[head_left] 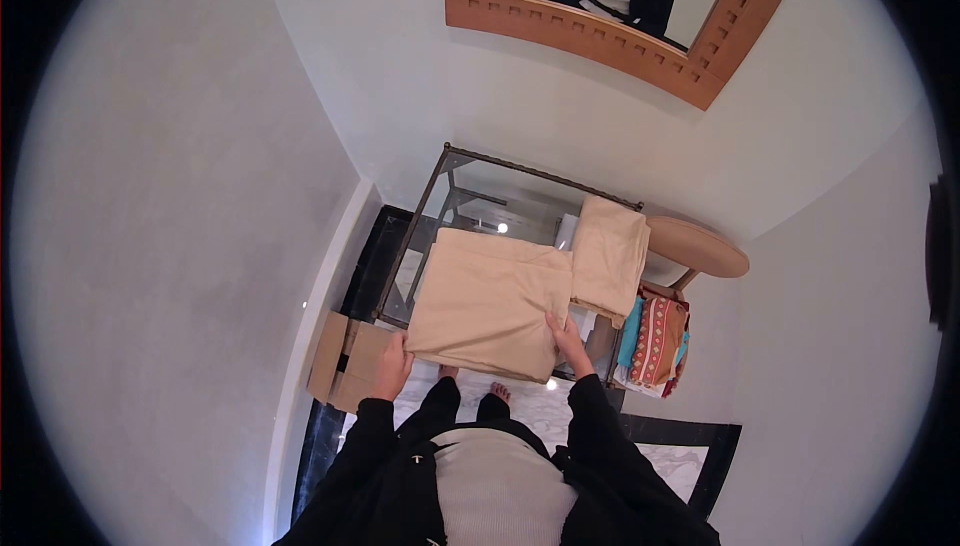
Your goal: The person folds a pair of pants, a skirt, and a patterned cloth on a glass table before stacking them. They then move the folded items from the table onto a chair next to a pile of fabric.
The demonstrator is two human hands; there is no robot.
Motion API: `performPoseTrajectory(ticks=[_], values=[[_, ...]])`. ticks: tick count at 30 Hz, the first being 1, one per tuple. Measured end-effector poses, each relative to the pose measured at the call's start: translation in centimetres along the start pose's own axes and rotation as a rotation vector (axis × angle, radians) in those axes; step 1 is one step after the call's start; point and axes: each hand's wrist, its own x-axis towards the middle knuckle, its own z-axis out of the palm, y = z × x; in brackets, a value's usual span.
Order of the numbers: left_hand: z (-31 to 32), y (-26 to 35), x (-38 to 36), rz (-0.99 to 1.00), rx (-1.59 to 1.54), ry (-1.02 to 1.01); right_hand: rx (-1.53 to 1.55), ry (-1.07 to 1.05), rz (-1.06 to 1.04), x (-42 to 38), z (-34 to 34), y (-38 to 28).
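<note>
A beige cloth (490,296), folded into a wide rectangle, lies over the front of a glass-topped table (520,208). My left hand (393,368) grips its near left corner, fingers closed on the edge. Toward the near right side, my right hand (571,346) pinches the same cloth, and creases run out from the fingers. Just beyond that hand, a second folded beige cloth (612,251) rests on the right end of the table, touching the first one. The undersides of both hands' grips are hidden.
A chair with a tan rounded back (700,246) stands right of the table, holding a stack of patterned, colourful fabrics (660,341). An open cardboard box (365,366) sits on the floor at left. A wood-framed mirror (590,41) hangs above. Walls close in on both sides.
</note>
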Motion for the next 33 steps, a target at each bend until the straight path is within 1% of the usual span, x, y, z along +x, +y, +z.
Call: performPoseTrajectory(ticks=[2, 4, 5, 7, 8, 10, 11, 13, 14, 17, 20, 22, 25, 26, 28, 29, 30, 31, 32, 33], values=[[0.0, -0.3, -0.3, 0.069, 0.183, -0.005, 0.01, -0.001, -0.043, -0.2, 0.3, 0.1], [0.1, 0.0, -0.2, 0.07, 0.192, -0.054, 0.009, 0.011, -0.082, -0.5, 0.5, -0.6], [-0.1, 0.5, -0.2, 0.072, 0.198, -0.08, -0.096, 0.016, -0.078, -0.6, 0.4, -1.3], [-0.4, 1.6, 0.1, 0.095, 0.246, -0.057, -0.31, 0.023, -0.066, -0.9, 0.2, -2.6], [-0.8, 2.6, 0.4, 0.105, 0.271, -0.043, -0.32, 0.005, -0.045, -0.9, 0.0, -2.6], [-1.9, 6.9, 1.6, 0.158, 0.3, -0.039, -0.338, -0.03, -0.005, -0.4, -0.6, -1.9], [-1.8, 8.7, 2.2, 0.184, 0.313, -0.038, -0.319, -0.037, -0.056, -0.4, -0.7, -1.6], [0.1, 9.3, 3.7, 0.317, 0.279, -0.041, -0.282, -0.051, -0.161, -0.2, -0.8, -1.3], [1.2, 9.3, 4.3, 0.382, 0.262, -0.043, -0.296, -0.04, -0.162, -0.2, -0.7, -1.4], [4.3, 10.0, 6.0, 0.458, 0.49, -0.02, -0.369, -0.001, -0.153, -0.6, -0.6, -3.2], [6.7, 8.7, 6.4, 0.426, 0.55, -0.094, -0.474, 0.035, -0.128, -1.8, 0.2, -6.7], [7.3, 8.5, 6.3, 0.438, 0.571, -0.08, -0.506, 0.04, -0.128, -2.1, 0.9, -8.2], [7.5, 8.4, 6.3, 0.459, 0.598, -0.063, -0.552, 0.068, -0.293, -1.2, 3.2, -9.2], [7.4, 8.4, 6.3, 0.467, 0.606, -0.06, -0.612, 0.067, -0.251, -1.2, 4.7, -10.5], [7.1, 8.5, 6.3, 0.449, 0.839, -0.147, -0.731, 0.065, -0.164, -1.9, 8.6, -14.3], [6.9, 8.7, 6.4, 0.445, 0.954, -0.19, -0.751, 0.039, -0.181, -1.9, 10.7, -15.4], [6.8, 8.6, 6.5, 0.444, 0.963, -0.201, -0.771, 0.011, -0.199, -1.9, 12.8, -16.0], [7.0, 8.6, 6.5, 0.447, 0.952, -0.208, -0.695, -0.044, -0.22, -2.0, 14.8, -15.9], [7.3, 8.5, 6.4, 0.449, 0.849, -0.172, -0.617, -0.1, -0.241, -2.1, 16.5, -15.6], [7.7, 8.5, 6.2, 0.454, 0.775, -0.154, -0.487, -0.222, -0.28, -1.8, 17.6, -14.1]])
